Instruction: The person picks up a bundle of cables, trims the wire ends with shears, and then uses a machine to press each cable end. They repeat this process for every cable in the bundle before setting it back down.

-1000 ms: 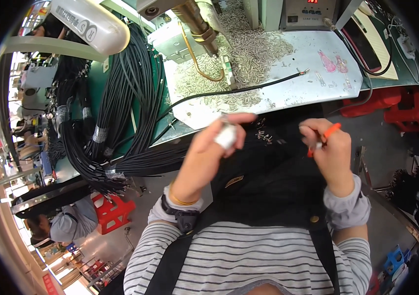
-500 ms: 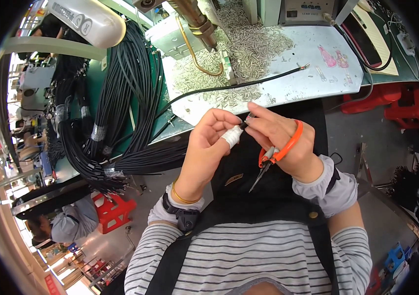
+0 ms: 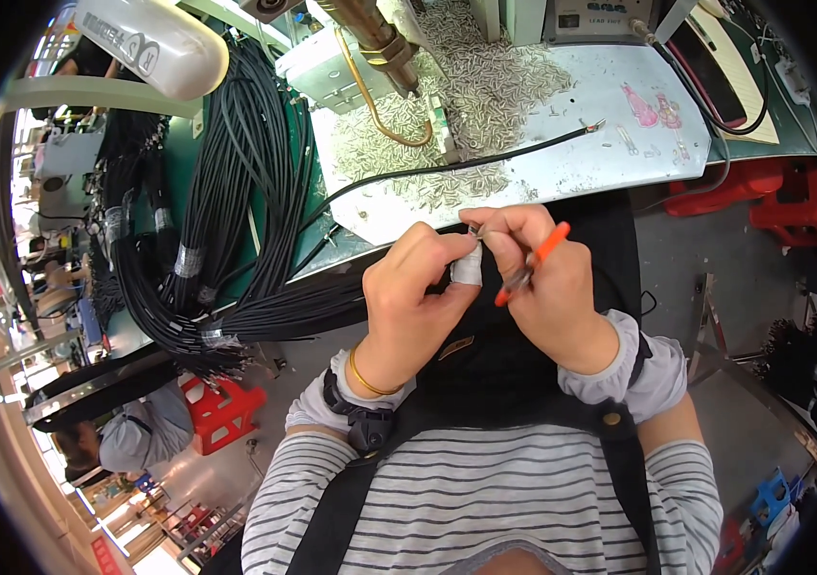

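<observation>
My left hand (image 3: 406,302), its thumb wrapped in white tape (image 3: 467,266), is closed in a pinch just off the bench's front edge. Between its fingertips is the end of a black cable (image 3: 474,230), mostly hidden by the fingers. My right hand (image 3: 562,302) meets it there, thumb and forefinger pressed together at the thin wires of that end. Tucked in the same hand is a pair of orange-handled pliers (image 3: 550,245), jaws largely hidden. Ahead, another black cable (image 3: 504,159) with a stripped end lies across the white metal plate (image 3: 609,105).
Small silver metal tubes (image 3: 475,96) lie heaped under a machine head (image 3: 379,43). At the left, thick bundles of black cable (image 3: 236,182) hang over the green bench. Red stools (image 3: 221,407) stand on the floor, and a person (image 3: 145,436) sits at the lower left.
Both hands have turned and drawn in around the cable end. The right hand's grip has rotated, swinging the pliers so their jaws no longer point down toward my apron.
</observation>
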Demonstrator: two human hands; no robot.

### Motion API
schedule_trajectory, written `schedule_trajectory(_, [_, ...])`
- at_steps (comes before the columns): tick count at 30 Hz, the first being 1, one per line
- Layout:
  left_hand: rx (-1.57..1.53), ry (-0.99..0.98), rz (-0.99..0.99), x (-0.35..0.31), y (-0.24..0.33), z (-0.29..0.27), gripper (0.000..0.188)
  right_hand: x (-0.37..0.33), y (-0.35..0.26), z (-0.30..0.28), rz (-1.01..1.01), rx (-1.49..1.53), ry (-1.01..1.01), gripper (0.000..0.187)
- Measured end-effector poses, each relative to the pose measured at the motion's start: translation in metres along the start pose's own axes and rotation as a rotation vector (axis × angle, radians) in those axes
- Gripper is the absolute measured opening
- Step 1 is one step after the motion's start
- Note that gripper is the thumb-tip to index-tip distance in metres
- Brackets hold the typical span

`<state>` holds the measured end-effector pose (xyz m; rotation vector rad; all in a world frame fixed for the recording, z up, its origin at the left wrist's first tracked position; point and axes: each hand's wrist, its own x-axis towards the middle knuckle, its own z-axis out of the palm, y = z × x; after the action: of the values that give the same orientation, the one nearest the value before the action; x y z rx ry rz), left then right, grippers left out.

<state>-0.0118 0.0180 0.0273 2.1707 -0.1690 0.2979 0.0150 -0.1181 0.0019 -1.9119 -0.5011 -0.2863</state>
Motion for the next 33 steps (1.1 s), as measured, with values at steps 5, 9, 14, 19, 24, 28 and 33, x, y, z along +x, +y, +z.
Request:
schedule_trajectory(5, [0.007, 0.092, 0.091, 0.0, -0.007, 0.004, 0.024, 0.006, -0.006, -0.004, 0.505, 0.56, -0.173, 0.01])
schedule_trajectory(9, [-0.077, 0.073, 0.016, 0.0, -0.004, 0.003, 0.022, 0.01, -0.01, -0.005, 0.598, 0.674, -0.223, 0.017])
schedule_trajectory(14, [-0.578, 0.039, -0.364, 0.0, -0.006, 0.0, 0.018, 0.013, -0.011, -0.003, 0.685, 0.775, -0.215, 0.016])
schedule_trajectory(19, [-0.729, 0.04, -0.405, 0.003, 0.001, -0.001, 0.016, 0.005, -0.005, 0.006, 0.444, 0.584, -0.096, 0.015])
schedule_trajectory(24, [-0.748, 0.044, -0.444, 0.002, -0.002, -0.007, 0.016, 0.007, 0.001, -0.012, 0.468, 0.406, -0.274, 0.023])
schedule_trajectory(28, [-0.752, 0.067, -0.418, 0.002, -0.001, -0.007, 0.017, 0.007, -0.002, -0.02, 0.3, -0.099, -0.464, 0.033])
schedule_trajectory(33, [-0.742, 0.054, -0.383, 0.003, -0.001, -0.007, 0.017, 0.005, -0.004, -0.014, 0.318, -0.101, -0.458, 0.039])
